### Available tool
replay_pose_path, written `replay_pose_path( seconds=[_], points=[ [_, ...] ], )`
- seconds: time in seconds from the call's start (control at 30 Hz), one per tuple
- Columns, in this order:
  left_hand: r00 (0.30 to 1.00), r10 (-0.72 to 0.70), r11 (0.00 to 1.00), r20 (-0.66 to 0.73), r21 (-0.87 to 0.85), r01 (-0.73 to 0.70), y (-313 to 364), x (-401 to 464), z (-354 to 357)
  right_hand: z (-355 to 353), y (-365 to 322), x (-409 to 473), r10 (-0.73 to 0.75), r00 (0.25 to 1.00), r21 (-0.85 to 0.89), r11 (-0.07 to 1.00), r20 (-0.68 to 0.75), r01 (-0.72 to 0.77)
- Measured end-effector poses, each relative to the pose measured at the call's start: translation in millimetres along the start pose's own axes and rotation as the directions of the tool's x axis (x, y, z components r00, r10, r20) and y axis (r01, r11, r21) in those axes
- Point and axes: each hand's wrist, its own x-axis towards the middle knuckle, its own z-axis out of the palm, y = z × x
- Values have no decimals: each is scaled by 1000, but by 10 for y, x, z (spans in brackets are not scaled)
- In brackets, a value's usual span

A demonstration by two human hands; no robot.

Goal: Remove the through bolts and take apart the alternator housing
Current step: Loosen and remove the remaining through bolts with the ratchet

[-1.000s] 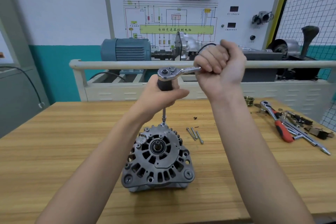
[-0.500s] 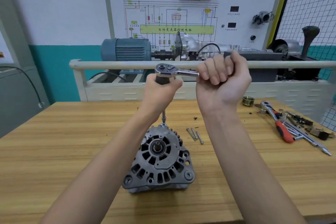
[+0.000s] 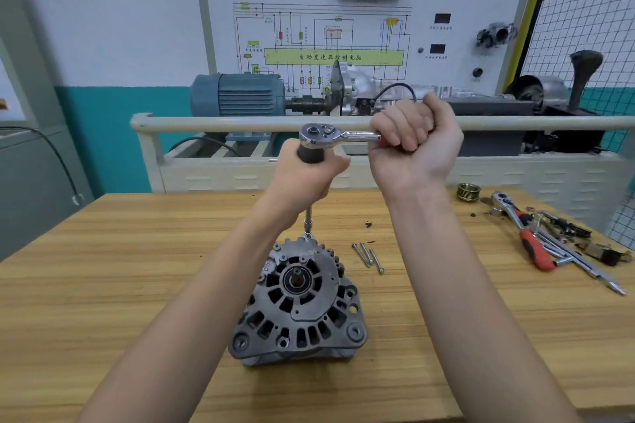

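Note:
The grey alternator [image 3: 299, 306] stands on the wooden table [image 3: 103, 285] with its vented end face up. A chrome ratchet [image 3: 330, 135] sits on a long extension bar [image 3: 308, 221] whose socket is seated on a through bolt at the housing's far rim. My left hand [image 3: 304, 178] grips the dark upper part of the extension just under the ratchet head. My right hand [image 3: 414, 144] is fisted round the ratchet handle, which points right. Three removed through bolts [image 3: 368, 256] lie on the table right of the alternator.
A pulley [image 3: 468, 191], a second ratchet [image 3: 503, 203], red-handled pliers [image 3: 536, 249] and several small parts lie at the table's right end. Behind the table runs a white rail [image 3: 223, 122] with a blue motor [image 3: 237, 94] and a wiring board.
My right hand has swung the ratchet handle back and forth through a small arc above the alternator. My left hand has kept its grip on the extension. The alternator has stayed put.

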Motion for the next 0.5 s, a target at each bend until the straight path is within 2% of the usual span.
replay_pose_path(
  seconds=[0.1,0.2,0.4,0.5],
  points=[
    [990,-14,1000,-137,15,17,10,25,62,64,34,-105,-125,992,-70,990,-23,123],
    [991,5,1000,-131,15,-3,98,21,59,186,28,-128,-132,991,-122,984,0,131],
    [991,92,996,-95,9,-92,374,10,22,379,-25,-150,-117,985,-108,985,127,131],
    [991,87,996,-105,20,-85,369,-24,6,357,-9,-149,-83,989,-106,990,121,96]
  ],
)
